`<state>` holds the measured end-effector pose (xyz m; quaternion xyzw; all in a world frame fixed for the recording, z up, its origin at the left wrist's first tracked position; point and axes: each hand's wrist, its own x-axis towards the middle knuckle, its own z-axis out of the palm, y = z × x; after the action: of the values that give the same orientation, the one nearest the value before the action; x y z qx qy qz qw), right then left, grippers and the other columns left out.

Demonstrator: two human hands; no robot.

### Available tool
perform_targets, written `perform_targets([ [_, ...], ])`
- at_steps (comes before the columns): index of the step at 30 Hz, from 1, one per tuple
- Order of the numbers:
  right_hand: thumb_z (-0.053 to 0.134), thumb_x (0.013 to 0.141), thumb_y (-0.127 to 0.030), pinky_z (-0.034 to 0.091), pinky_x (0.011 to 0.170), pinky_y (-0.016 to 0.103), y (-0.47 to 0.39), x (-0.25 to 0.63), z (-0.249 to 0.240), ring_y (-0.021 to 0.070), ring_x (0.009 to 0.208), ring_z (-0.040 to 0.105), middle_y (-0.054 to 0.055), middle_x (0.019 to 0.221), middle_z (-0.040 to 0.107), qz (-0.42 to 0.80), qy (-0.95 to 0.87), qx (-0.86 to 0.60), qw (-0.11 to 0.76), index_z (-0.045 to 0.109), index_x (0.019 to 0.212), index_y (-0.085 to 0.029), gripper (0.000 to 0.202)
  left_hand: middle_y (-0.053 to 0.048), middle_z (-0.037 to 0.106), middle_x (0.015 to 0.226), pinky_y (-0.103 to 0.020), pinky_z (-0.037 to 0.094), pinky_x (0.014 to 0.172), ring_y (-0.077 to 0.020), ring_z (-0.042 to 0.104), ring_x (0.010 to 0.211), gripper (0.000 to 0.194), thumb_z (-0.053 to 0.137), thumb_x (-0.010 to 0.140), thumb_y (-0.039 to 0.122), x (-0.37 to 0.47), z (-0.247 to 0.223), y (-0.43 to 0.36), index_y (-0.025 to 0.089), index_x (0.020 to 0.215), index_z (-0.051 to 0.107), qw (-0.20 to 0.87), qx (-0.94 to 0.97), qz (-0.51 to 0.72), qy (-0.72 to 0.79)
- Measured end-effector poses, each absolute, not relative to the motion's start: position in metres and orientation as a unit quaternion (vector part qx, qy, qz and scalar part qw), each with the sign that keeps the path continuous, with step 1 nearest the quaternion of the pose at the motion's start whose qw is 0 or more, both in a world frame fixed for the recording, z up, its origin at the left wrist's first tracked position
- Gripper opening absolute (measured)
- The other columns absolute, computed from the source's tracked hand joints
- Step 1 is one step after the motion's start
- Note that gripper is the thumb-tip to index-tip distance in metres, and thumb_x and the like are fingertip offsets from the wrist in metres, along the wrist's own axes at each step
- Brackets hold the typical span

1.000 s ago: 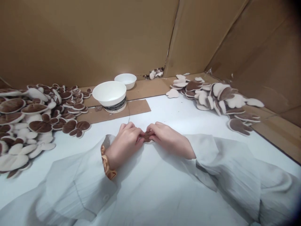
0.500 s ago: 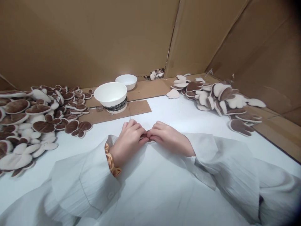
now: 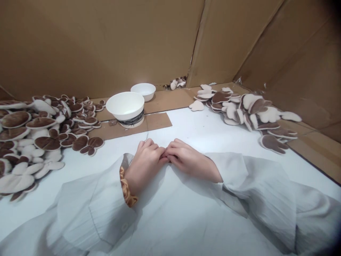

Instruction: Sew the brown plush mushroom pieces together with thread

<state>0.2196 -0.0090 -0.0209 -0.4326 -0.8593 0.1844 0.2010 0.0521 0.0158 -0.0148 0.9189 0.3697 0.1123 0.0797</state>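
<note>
- The left hand [image 3: 146, 161] and right hand [image 3: 189, 160] meet at the fingertips over the white, flat desk [image 3: 183, 124], fingers curled closed, both pinching a small brown fabric piece [image 3: 169, 162] between them (nearly all hidden).
- Nine o'clock from there: heaped brown-and-white plush, rounded-lobed pieces [image 3: 48, 143].
- Eleven: a large white round bowl [image 3: 117, 114] banded in black, a smaller white round bowl [image 3: 147, 96] behind it.
- Two: a pile of brown-and-white plush, paw-like pieces [image 3: 269, 114].
</note>
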Motion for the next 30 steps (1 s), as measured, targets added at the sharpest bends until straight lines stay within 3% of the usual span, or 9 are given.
perform_targets([
  [8, 0.034, 0.091, -0.018, 0.038, 0.074, 0.030, -0.007, 0.215, -0.016, 0.0164, 0.078, 0.044, 0.007, 0.077, 0.056, 0.173, -0.868, -0.434, 0.168, 0.062, 0.078, -0.014, 0.031, -0.001, 0.054, 0.060, -0.034, 0.032, 0.070, -0.0178, 0.043, 0.072, 0.023, 0.049, 0.082, 0.027, 0.055, -0.014, 0.020, 0.016, 0.062, 0.052, 0.160, 0.901, 0.105, 0.390],
  [15, 0.036, 0.090, -0.016, 0.035, 0.073, 0.031, -0.007, 0.222, -0.011, 0.0167, 0.077, 0.046, 0.006, 0.077, 0.059, 0.151, -0.866, -0.454, 0.144, 0.061, 0.076, -0.014, 0.029, 0.000, 0.058, 0.065, -0.035, 0.033, 0.074, -0.0195, 0.047, 0.078, 0.013, 0.051, 0.082, 0.025, 0.054, -0.015, 0.019, 0.020, 0.075, 0.060, 0.186, 0.897, 0.119, 0.383],
  [30, 0.036, 0.086, -0.011, 0.033, 0.069, 0.029, -0.010, 0.237, -0.015, 0.0155, 0.070, 0.047, 0.005, 0.069, 0.059, 0.108, -0.852, -0.497, 0.124, 0.056, 0.067, -0.014, 0.028, -0.003, 0.061, 0.068, -0.036, 0.033, 0.075, -0.0203, 0.048, 0.079, 0.017, 0.047, 0.083, 0.020, 0.056, -0.012, 0.020, 0.016, 0.078, 0.062, 0.139, 0.917, 0.081, 0.366],
])
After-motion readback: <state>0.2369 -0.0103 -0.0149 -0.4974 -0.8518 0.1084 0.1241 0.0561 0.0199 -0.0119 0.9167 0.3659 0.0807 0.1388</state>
